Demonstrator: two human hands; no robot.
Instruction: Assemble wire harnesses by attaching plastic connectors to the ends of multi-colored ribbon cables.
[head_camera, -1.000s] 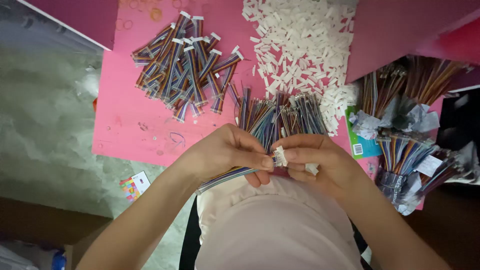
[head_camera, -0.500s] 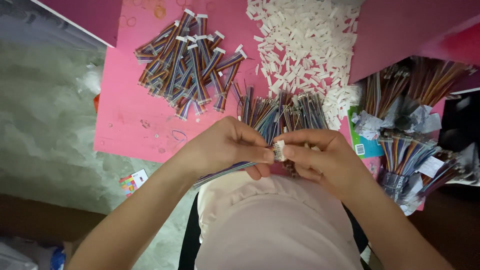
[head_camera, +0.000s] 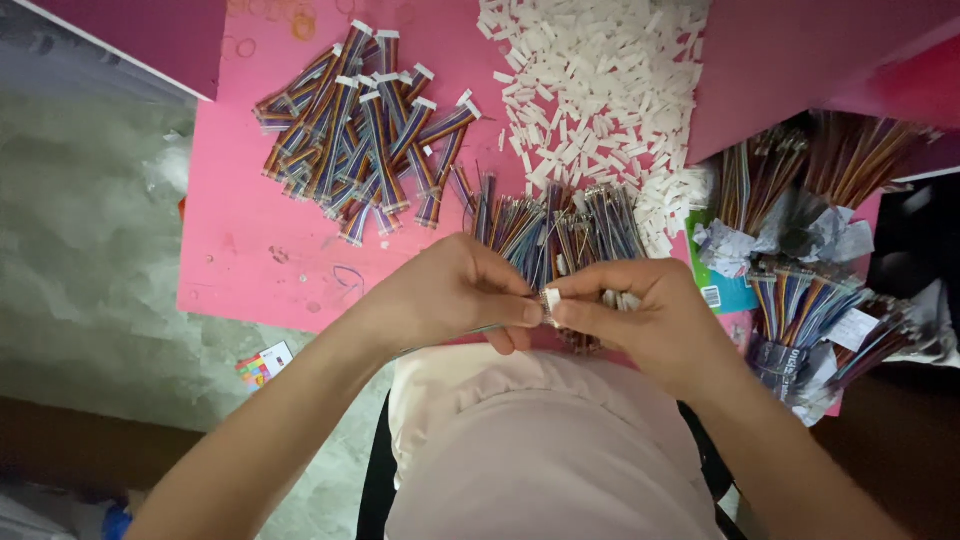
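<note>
Green packet, colourful floor card

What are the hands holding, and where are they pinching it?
The left hand pinches a thin multicoloured wire strip near its end. The right hand pinches a small white connector at that end, between thumb and fingertips.

Soft, even indoor light, fairly bright on the pink table, no hard shadows or glare; white connector pile is near blown out. Bottom corners and right edge fall dim. Centre reasonably sharp, left hand and right hand slightly soft, wide-angle stretch toward the edges, grey floor blurry.
</note>
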